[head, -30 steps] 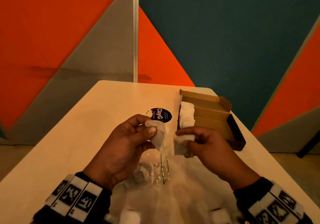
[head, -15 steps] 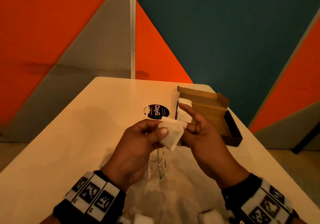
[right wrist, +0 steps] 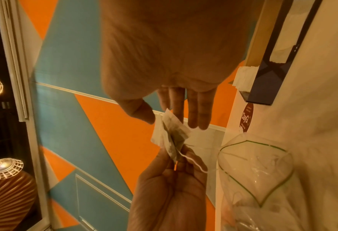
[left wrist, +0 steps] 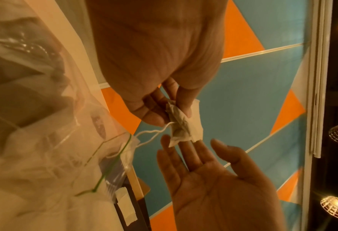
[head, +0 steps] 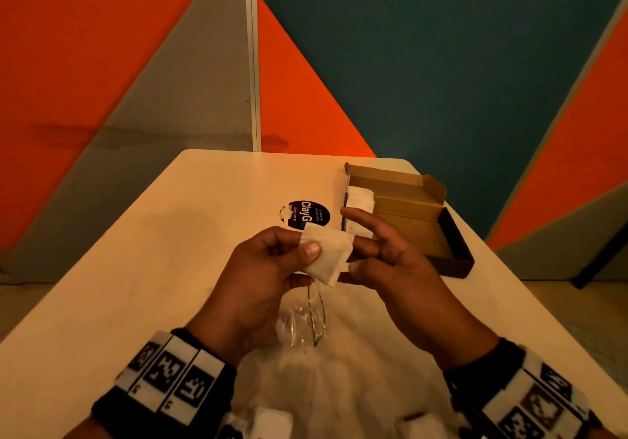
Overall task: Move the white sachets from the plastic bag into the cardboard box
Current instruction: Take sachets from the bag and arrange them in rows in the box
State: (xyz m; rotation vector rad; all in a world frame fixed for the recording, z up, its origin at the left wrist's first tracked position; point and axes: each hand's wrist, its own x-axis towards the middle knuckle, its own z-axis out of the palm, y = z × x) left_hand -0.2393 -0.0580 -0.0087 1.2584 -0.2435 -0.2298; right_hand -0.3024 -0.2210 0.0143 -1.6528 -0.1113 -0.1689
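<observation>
My left hand (head: 306, 245) pinches two white sachets (head: 328, 257) together between thumb and fingers, above the table. My right hand (head: 360, 245) is open beside them, its straight fingers (left wrist: 188, 150) touching the sachets' (left wrist: 192, 125) edge. A string hangs from the sachets (right wrist: 170, 134) into the mouth of the clear plastic bag (head: 302, 323), which lies below both hands. The open cardboard box (head: 407, 201) stands just beyond the right hand, with white sachets (head: 360, 197) stacked at its left end.
A round dark "ClayG" sticker (head: 306, 212) sits on the cream table (head: 136, 268) left of the box. White sachets (head: 272, 421) show in the bag at the near edge. Orange, grey and teal wall panels stand behind the table.
One second ago each hand held one sachet. The right hand brought its sachet over to the left hand's, let go and straightened its fingers; the left now holds both.
</observation>
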